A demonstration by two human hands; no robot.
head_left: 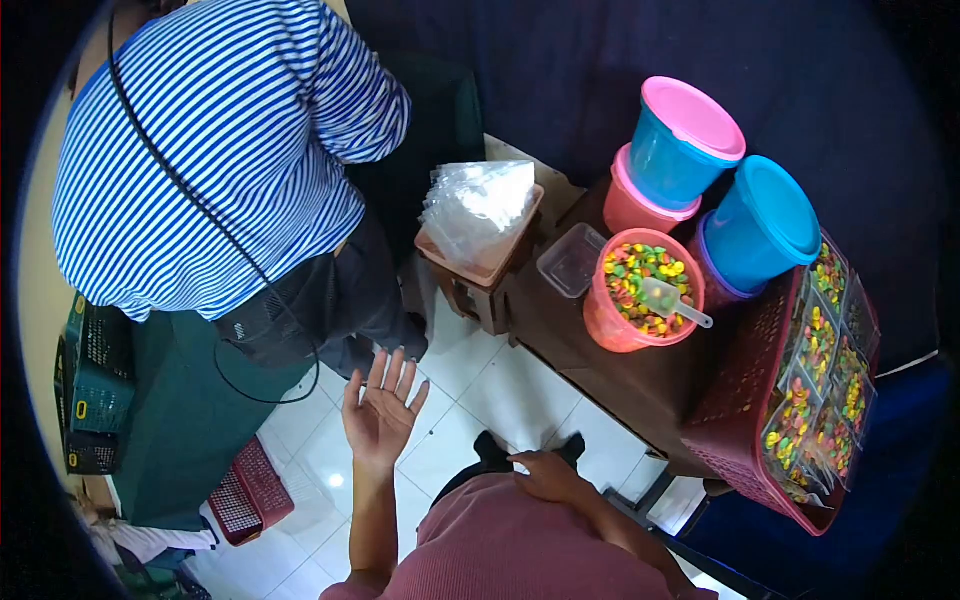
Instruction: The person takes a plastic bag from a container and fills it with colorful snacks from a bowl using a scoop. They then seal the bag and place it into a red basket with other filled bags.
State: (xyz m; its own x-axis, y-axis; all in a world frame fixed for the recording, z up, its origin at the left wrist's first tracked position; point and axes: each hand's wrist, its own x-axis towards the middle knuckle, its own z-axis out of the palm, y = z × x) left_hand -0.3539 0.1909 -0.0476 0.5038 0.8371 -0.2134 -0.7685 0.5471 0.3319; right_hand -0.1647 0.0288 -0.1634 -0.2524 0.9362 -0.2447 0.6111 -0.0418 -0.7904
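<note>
white floor tiles [470,400] are showing between a dark cloth backdrop [560,60] and a co-worker in a blue-striped shirt [220,170], who is standing with their back to the camera. the left hand [380,415] is hanging open in mid-air over the floor, palm facing up, fingers spreading and nothing lying in it; its fingertips are appearing just beside the co-worker's dark trousers [365,290]. the right hand [545,478] is resting at the front of the person's own maroon shirt [540,550]; whether its fingers are gripping the cloth, i cannot tell.

ahead and to the right, a brown-covered table [630,385] is holding an open orange tub [620,330], well apart from both hands. colourful sweets [630,280] are filling it, and a clear scoop [660,297] is lying on top, its handle sticking out over the rim. a clear plastic lid [573,262] is lying just beside the tub. behind, a blue tub with a pink lid [665,160] and one with a blue lid [765,235] are standing on other tubs. at the right, a dark red basket [735,440] is holding filled packets [815,390]. near the co-worker, a stack of clear bags [480,205] is lying on a tray [520,245].
</note>
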